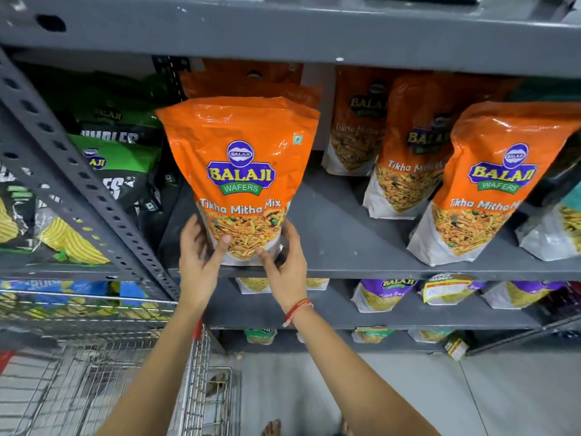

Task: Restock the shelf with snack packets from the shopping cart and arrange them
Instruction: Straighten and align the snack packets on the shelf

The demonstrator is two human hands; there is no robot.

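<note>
An orange Balaji Tikha Mitha Mix packet [240, 165] stands upright at the front edge of the grey shelf [339, 234]. My left hand [201, 256] grips its lower left corner, thumb on the front. My right hand [287, 262] holds its lower right corner, a red thread band on the wrist. More orange packets stand behind it [251, 81]. To the right, another orange packet [484, 187] stands at the front with others [408, 152] in a row behind. The wire shopping cart [103, 382] is at the lower left; what I see of its basket holds no packets.
Green and black chip packets [107, 171] fill the neighbouring bay left of a perforated grey upright [78, 177]. Lower shelves hold purple and yellow packets [383, 294]. An upper shelf board [314, 33] overhangs. Pale floor tiles [471, 398] lie below, with my toes visible.
</note>
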